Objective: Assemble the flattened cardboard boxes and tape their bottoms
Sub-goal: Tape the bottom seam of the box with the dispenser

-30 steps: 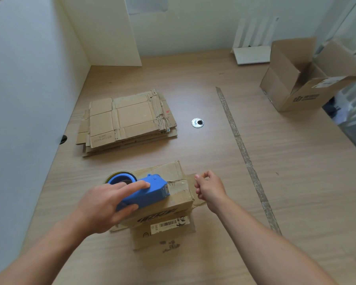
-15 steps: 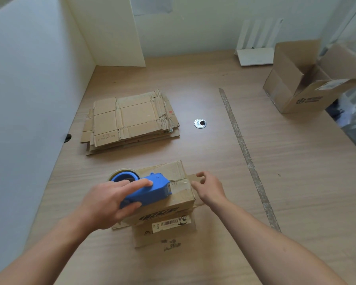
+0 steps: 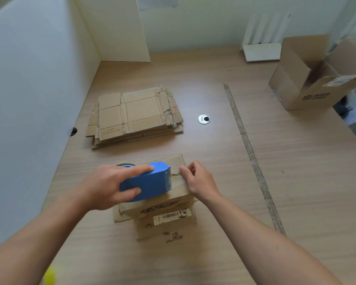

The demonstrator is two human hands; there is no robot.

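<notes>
Wood-grain table (image 3: 214, 161): pale laminate that fills most of the view. A long grey strip (image 3: 249, 149), patchy and flaked, runs from the far middle toward the near right edge.
Metal grommet (image 3: 204, 119): round and set into the table top near its centre, just left of the strip.
Room: a white partition (image 3: 29, 79) walls off the left edge, with a dark hole (image 3: 73, 131) at its foot. A white board (image 3: 115, 27) stands in the far left corner and a white slatted rack (image 3: 261, 50) at the far edge.
Stack of flattened boxes (image 3: 136, 114): lies left of centre, near the partition (edges frayed and uneven).
Open box (image 3: 302, 79): assembled, at the far right corner, with its flaps up.
Small box (image 3: 162, 208): stands toward the near edge, in the middle. Its lower flaps are splayed on the table, and one carries a barcode label.
Tape dispenser (image 3: 150, 184): blue, lying across the small box's top face, with clear tape (image 3: 177, 177) stretched from its toothed end to the box's right edge.
Left hand (image 3: 105, 186): grips the dispenser, forefinger laid along its top and thumb on its near side.
Right hand (image 3: 199, 179): holds the small box's right edge, fingers curled and thumb pressing on the tape.
</notes>
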